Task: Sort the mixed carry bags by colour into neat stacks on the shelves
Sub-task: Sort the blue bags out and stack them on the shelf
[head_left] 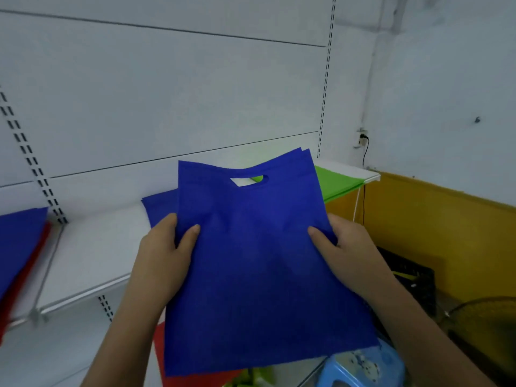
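- A blue non-woven carry bag (pixel 251 261), flat with a die-cut handle slot near its top edge, is held up in front of the white shelf (pixel 92 252), tilted with its top leaning toward the wall.
- The left hand (pixel 164 258) grips the bag's left edge, thumb curled over the front face and the other fingers hidden behind the fabric.
- The right hand (pixel 351 255) grips the right edge the same way, thumb pressed on the front, fingers behind.
- A second layer of blue fabric shows along the held bag's top right corner; it may be another bag in the same grip, but the view does not settle that.
- More blue bags (pixel 159 208) lie flat on the shelf just behind the left hand.
- Green bags (pixel 337 181) lie flat on the same shelf to the right, near its end.
- At the far left, another blue bag (pixel 16 238) lies on top of a red bag (pixel 25 272) on the neighbouring shelf section.
- Below the held bag, a red bag (pixel 192 378) and something green peek out on a lower level.
- A light-blue plastic stool (pixel 363 367) stands at the bottom right, next to a black crate (pixel 413 277) against the yellow wall (pixel 446 224).
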### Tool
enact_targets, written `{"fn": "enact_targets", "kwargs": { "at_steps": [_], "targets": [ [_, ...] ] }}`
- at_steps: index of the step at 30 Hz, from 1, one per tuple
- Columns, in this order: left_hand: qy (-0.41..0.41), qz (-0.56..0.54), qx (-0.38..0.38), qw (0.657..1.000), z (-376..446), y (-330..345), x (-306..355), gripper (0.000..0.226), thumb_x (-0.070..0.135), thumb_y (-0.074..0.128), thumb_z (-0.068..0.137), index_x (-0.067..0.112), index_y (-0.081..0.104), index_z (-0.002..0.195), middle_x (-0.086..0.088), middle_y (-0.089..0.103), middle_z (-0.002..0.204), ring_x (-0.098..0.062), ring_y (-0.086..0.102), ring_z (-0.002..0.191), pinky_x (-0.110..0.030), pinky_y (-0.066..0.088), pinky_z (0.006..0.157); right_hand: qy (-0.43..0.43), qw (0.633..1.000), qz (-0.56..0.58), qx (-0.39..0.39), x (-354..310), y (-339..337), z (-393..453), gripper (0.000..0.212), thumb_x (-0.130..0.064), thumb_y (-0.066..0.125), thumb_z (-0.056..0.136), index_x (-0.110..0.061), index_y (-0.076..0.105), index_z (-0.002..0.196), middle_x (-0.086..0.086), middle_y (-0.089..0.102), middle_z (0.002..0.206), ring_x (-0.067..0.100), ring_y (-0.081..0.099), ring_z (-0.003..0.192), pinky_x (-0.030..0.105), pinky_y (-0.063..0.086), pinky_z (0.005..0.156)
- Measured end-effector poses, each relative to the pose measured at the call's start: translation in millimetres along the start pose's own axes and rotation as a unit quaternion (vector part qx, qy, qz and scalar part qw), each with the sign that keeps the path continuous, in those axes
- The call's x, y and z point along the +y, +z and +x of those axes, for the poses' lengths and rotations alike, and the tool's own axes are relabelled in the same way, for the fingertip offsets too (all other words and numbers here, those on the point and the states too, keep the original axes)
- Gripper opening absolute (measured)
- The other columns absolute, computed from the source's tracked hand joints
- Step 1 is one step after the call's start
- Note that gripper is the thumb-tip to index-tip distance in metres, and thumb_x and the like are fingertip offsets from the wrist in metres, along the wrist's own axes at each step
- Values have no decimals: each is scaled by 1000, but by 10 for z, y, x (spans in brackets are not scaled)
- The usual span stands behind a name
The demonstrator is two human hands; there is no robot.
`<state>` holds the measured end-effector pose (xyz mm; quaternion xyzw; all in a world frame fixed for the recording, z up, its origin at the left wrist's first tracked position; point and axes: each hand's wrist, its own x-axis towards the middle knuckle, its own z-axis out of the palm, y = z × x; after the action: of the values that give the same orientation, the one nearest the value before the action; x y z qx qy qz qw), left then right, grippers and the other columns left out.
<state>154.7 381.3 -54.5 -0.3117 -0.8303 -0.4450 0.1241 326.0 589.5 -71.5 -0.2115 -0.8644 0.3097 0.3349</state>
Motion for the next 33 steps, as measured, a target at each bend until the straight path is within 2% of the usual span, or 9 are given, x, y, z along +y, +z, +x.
{"fn": "enact_targets", "kwargs": {
  "at_steps": [4, 6, 11, 14, 18, 23, 26, 31, 33],
  "targets": [
    [-49, -94, -25, 994, 308, 97, -142, 9, 35, 57, 92, 26, 55, 93, 8, 63, 90, -12, 61, 78, -33, 52, 68, -25, 999, 34, 6, 101, 171, 441, 16, -29, 52, 98, -22, 65, 104, -14, 69, 91, -1, 62, 81, 22, 53, 70],
    [-73, -116, -25, 990, 456, 114, -210, 17, 36, 58, 91, 29, 54, 106, 13, 63, 99, -10, 63, 87, -37, 55, 75, -26, 999, 48, -4, 115, 267, 678, 14, -27, 52, 98, -24, 65, 100, -13, 69, 89, 0, 62, 80, 20, 53, 67],
    [-122, -135, -3, 983, 802, 57, -377, 29, 35, 58, 91, 25, 51, 117, 10, 63, 100, -11, 64, 87, -30, 53, 66, -63, 996, 59, -17, -7, 585, 1428, 16, -24, 53, 97, -15, 67, 96, -5, 70, 86, 10, 64, 77, 27, 53, 68],
    [-146, -56, -6, 988, 976, -9, -547, 40, 38, 58, 90, 24, 46, 125, 3, 63, 107, -18, 64, 92, -42, 55, 77, -69, 993, 84, -43, -55, 863, 1809, 18, -24, 54, 96, -14, 68, 95, -3, 71, 87, 13, 66, 78, 34, 55, 71],
    [-171, 62, 4, 983, 1133, -5, -829, 43, 32, 60, 91, 17, 45, 128, -5, 60, 123, -23, 59, 103, -36, 48, 83, -75, 988, 61, -121, -6, 1295, 2133, 18, -24, 54, 95, -15, 68, 100, -8, 69, 91, 13, 65, 80, 29, 51, 68],
    [-226, 162, -44, 960, 1201, 144, -1039, 50, 33, 60, 91, 12, 40, 133, -10, 55, 128, -24, 55, 106, -28, 40, 78, -119, 957, -207, -162, 246, 1640, 2241, 28, -46, 54, 90, -19, 50, 88, -6, 52, 78, 23, 56, 81, 32, 36, 58],
    [-236, 206, -61, 948, 1188, 230, -1064, 48, 38, 57, 92, 11, 41, 128, -7, 56, 121, -18, 50, 90, -26, 37, 73, -121, 940, -262, -179, 299, 1581, 2274, 39, -53, 54, 90, -20, 48, 108, -1, 60, 99, 25, 60, 93, 32, 40, 63],
    [-231, 256, -59, 937, 1191, 385, -1093, 36, 49, 51, 90, 17, 51, 107, -5, 50, 106, -27, 48, 106, -34, 42, 85, -135, 932, -272, -200, 344, 1446, 2388, 47, -51, 55, 91, -18, 42, 123, 2, 62, 111, 25, 61, 100, 32, 44, 68],
    [-233, 304, -65, 921, 1164, 460, -1052, 40, 53, 43, 92, 20, 50, 113, -5, 47, 119, -26, 40, 116, -35, 38, 93, -140, 932, -269, -200, 421, 1435, 2397, 44, -52, 53, 91, -19, 43, 118, 1, 61, 110, 23, 60, 98, 32, 45, 68]
  ]
}}
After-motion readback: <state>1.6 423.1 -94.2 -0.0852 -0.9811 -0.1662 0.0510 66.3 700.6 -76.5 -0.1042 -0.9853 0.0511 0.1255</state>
